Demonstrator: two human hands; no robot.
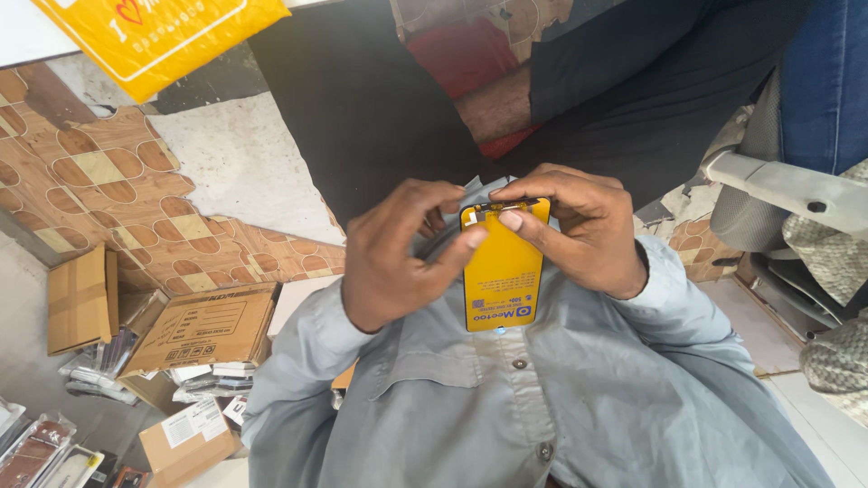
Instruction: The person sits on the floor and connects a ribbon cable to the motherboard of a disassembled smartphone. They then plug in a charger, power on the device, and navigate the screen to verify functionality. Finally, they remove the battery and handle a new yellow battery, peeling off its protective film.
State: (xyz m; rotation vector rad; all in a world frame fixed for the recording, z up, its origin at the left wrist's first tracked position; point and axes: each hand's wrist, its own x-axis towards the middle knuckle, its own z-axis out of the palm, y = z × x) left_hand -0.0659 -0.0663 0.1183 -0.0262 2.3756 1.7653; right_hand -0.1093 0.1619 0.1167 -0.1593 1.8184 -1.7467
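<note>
I hold a flat yellow phone-sized packet (503,280) upright in front of my grey shirt (506,407). My left hand (398,258) grips the packet's left side, with the thumb across its front near the top. My right hand (583,230) pinches the packet's top edge, its thumb and fingertips curled over the small tab there. Both hands touch the packet at its upper end, and its lower half hangs free against the shirt. My black trousers (380,117) show beyond the hands.
Brown cardboard boxes (203,325) and a smaller labelled box (185,438) lie on the floor to the left, with packaged items (36,447) at the bottom left. A yellow mailer bag (163,36) is at the top left. A grey chair frame (778,185) stands on the right.
</note>
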